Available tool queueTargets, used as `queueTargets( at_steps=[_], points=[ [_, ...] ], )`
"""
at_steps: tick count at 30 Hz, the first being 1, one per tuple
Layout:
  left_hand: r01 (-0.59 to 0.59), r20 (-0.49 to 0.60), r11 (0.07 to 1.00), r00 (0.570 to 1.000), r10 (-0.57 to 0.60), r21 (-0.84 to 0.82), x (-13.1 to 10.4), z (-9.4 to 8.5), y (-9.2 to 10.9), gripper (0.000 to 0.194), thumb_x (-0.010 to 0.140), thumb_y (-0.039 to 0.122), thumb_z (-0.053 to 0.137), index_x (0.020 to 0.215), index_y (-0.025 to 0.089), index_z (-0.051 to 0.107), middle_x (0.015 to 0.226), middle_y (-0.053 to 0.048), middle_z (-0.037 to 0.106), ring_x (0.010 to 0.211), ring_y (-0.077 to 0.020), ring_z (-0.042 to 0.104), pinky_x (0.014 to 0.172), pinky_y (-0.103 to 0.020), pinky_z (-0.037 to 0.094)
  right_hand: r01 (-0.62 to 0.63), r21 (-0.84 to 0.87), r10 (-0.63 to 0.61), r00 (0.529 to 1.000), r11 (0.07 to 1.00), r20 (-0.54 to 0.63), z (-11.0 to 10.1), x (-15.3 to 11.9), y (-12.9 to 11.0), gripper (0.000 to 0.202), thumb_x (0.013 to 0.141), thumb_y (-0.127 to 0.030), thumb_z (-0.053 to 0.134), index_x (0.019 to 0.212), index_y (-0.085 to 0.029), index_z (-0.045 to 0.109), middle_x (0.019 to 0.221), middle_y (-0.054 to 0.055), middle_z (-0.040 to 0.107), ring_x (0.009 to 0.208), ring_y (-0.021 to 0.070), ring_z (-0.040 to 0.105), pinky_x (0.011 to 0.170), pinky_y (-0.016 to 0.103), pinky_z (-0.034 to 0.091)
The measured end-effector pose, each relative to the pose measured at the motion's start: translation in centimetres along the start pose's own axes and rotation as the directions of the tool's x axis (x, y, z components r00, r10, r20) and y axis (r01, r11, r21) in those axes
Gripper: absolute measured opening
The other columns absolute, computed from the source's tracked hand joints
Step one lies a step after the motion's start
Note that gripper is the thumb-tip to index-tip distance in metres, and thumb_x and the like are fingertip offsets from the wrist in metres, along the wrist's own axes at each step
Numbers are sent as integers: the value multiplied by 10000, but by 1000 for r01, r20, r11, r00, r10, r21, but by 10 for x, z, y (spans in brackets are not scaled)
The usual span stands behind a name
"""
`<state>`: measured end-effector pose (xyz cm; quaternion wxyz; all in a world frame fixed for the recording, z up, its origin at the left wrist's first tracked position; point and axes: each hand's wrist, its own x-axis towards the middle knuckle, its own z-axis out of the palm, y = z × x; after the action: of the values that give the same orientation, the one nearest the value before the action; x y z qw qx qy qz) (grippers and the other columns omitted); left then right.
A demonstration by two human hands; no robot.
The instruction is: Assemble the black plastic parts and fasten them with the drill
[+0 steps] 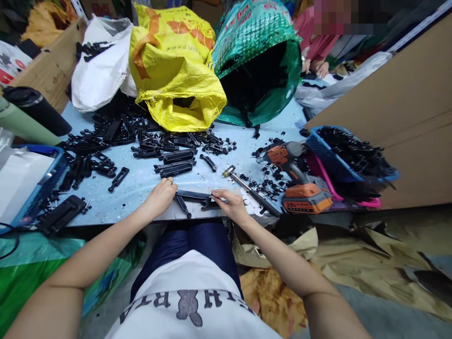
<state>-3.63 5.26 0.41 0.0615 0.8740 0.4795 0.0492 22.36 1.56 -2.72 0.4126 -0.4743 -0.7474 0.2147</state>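
A long flat black plastic bar [193, 195] lies level between my hands at the table's front edge. My left hand [160, 195] is closed at its left end, fingertips together. At the right end my right hand [229, 203] pinches with thumb and forefinger; a small light tip shows there, too small to name. Below the bar, a short black arm [182, 206] slants down, and I cannot tell whether it is joined to the bar. Just beyond my left hand lie stacked black hinged parts [174, 167]. A hammer [250, 189] rests right of my right hand.
An orange cordless drill [303, 197] stands at the right by a blue basket [353, 176] of black parts. Yellow [176, 70], green [254, 28] and white [100, 82] sacks line the back. Loose black parts [106, 136] cover the left. Another person's hands [320, 69] show behind.
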Motion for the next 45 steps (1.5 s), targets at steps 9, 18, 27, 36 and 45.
queueTargets(
  at_steps=[9,18,27,36,45],
  points=[
    [-135,-322,991,938,130,6,3,22,-4,179,889,166,446,821,122,606,763,-82,576,735,-181,560,696,-305,487,197,-184,-192,980,963,46,5,0,5,141,877,-201,527,907,-185,663,918,62,706,862,164,670,794,293,551],
    [-336,-530,934,817,225,-120,-1,47,-12,230,903,127,408,1062,148,573,813,-59,613,804,-155,571,750,-297,499,253,-187,-242,967,949,81,5,-6,14,221,882,-210,528,1077,-187,630,997,81,680,917,166,639,817,307,530],
    [-288,-280,958,920,275,-6,7,47,46,446,845,392,520,1197,118,505,1159,-165,578,1143,-297,483,969,-470,329,334,-253,-306,941,908,144,8,-24,40,503,837,-348,601,1302,-198,481,985,102,651,864,196,604,733,332,510],
    [-270,-42,954,963,267,-134,29,56,59,462,793,446,590,1104,118,493,1012,-120,571,983,-267,516,819,-380,393,457,-280,-340,860,844,381,-5,-12,52,421,894,-380,499,1259,-170,517,802,68,623,739,177,560,654,298,478],
    [-192,-329,969,935,133,-157,-6,64,70,335,841,343,509,1099,136,568,1041,-135,609,1026,-255,535,882,-403,405,449,-307,-358,880,839,311,-2,13,24,420,908,-380,473,1284,-196,496,1068,121,613,965,207,567,816,363,470]
  ],
)
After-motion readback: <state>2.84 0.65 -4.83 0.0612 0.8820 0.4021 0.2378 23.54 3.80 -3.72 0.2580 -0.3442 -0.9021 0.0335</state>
